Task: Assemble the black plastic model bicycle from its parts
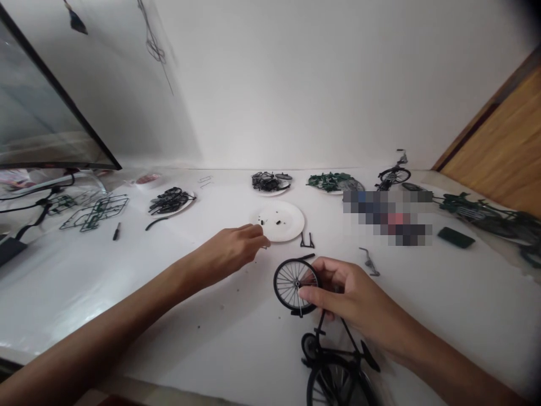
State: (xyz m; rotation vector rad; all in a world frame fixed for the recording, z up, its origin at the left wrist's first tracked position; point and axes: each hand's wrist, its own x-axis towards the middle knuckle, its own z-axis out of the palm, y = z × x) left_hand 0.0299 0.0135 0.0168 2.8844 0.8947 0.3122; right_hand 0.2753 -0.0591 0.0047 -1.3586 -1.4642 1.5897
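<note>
A black model bicycle (340,354) stands out at the lower right of centre, its spoked front wheel (289,286) toward the middle. My right hand (344,290) is closed round the bicycle's front part, thumb near the wheel hub. My left hand (240,245) is at the near left edge of a white plate (291,217) with small dark bits on it. Its fingers are pinched together, and a tiny piece shows at the fingertips, too small to name. A black U-shaped part (307,241) and a grey handlebar-like part (369,262) lie beyond my right hand.
Plates of black parts (171,201), more black parts (270,181) and green parts (332,181) stand farther back. Green part frames (95,213) and a small screwdriver (116,232) lie left, below a monitor (38,107). Another assembled bicycle (394,175) is at the back right.
</note>
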